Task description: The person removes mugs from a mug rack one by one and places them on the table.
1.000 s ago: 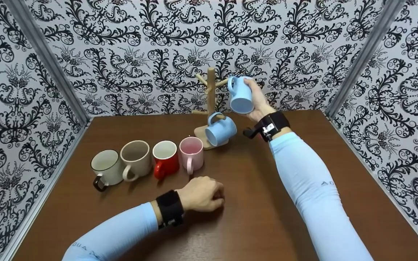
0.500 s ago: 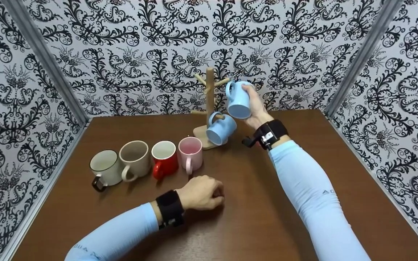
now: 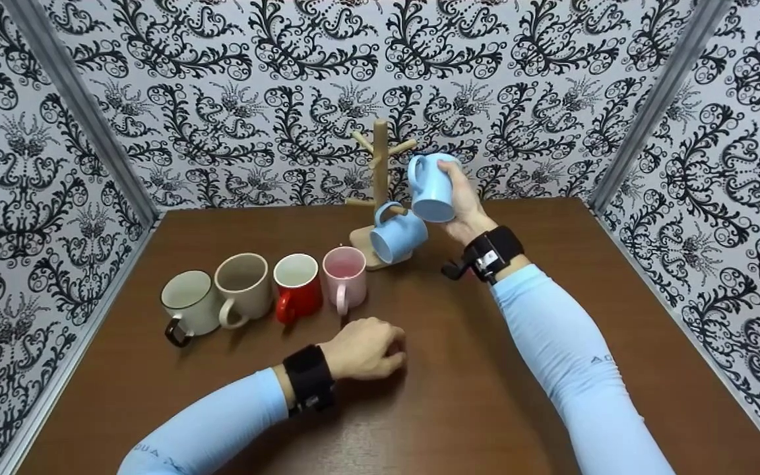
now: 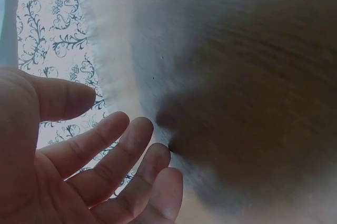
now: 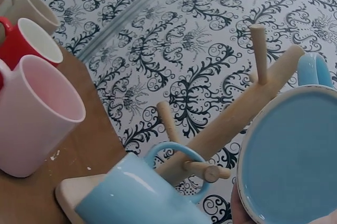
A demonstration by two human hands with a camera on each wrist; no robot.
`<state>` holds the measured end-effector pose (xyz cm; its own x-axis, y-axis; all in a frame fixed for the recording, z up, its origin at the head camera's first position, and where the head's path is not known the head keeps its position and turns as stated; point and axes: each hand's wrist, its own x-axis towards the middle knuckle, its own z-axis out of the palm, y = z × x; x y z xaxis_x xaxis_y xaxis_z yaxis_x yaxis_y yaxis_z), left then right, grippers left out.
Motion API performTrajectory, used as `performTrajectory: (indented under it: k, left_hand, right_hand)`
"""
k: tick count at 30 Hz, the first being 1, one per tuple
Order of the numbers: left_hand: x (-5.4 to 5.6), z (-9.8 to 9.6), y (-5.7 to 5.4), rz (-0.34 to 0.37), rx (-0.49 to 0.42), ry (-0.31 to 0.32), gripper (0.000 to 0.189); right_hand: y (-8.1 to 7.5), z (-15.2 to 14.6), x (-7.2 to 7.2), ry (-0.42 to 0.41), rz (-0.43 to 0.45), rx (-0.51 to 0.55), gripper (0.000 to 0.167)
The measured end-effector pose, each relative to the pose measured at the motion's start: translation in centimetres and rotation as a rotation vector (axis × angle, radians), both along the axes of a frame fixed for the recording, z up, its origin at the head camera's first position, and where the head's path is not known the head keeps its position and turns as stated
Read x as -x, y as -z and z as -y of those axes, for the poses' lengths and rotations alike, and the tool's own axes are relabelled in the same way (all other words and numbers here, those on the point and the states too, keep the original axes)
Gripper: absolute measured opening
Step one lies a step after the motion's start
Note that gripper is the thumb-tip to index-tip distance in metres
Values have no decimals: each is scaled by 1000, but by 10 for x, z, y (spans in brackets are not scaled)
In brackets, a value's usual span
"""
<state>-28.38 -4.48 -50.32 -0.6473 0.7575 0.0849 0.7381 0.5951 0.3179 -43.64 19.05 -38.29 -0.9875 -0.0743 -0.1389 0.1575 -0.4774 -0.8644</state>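
My right hand (image 3: 464,201) grips a light blue mug (image 3: 433,191) around its body, in the air just right of the wooden mug tree (image 3: 380,158). Its handle points left, below and apart from the upper right peg. In the right wrist view, the round end of this held mug (image 5: 292,155) faces the camera. A second light blue mug (image 3: 398,236) hangs tilted by its handle from a lower peg; the right wrist view shows that peg (image 5: 202,170) through the handle. Holding nothing, my left hand (image 3: 363,349) rests at the table with its fingers (image 4: 108,171) loosely curled.
Left of the tree's base stand upright a pink mug (image 3: 346,280), a red mug (image 3: 299,293), a beige mug (image 3: 245,290) and a white mug with a dark handle (image 3: 192,307). Patterned walls (image 3: 221,119) enclose the brown table (image 3: 472,382) at the back and sides.
My right hand has lowered the held light blue mug and shifted it slightly left, from beside the upper right peg's tip to below it. The left hand stays in place.
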Motion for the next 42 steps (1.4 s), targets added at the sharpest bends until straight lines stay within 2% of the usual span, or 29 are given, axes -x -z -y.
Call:
performTrajectory:
  k: [4,13,23,30,35,42]
  left_hand:
    - [-1,2,-1,4,6,-9,18]
    - [-1,4,-3,15,-36,-18,16]
    - [3,5,-3,61,-119,-33,13]
    - [8,6,3,77,-166,-80,14]
    - [11,6,4,106,-192,-107,15]
    - [12,6,6,154,-225,-132,18]
  right_hand:
    - [4,1,-3,6,6,-40,60]
    - [13,1,-10,5,-53,-82,50]
    - [24,0,-18,35,-33,-124,62]
    - [30,1,-22,24,-15,-79,55]
    - [33,-1,-26,26,-26,-114,50]
    - [41,-4,-32,27,-18,-162,55]
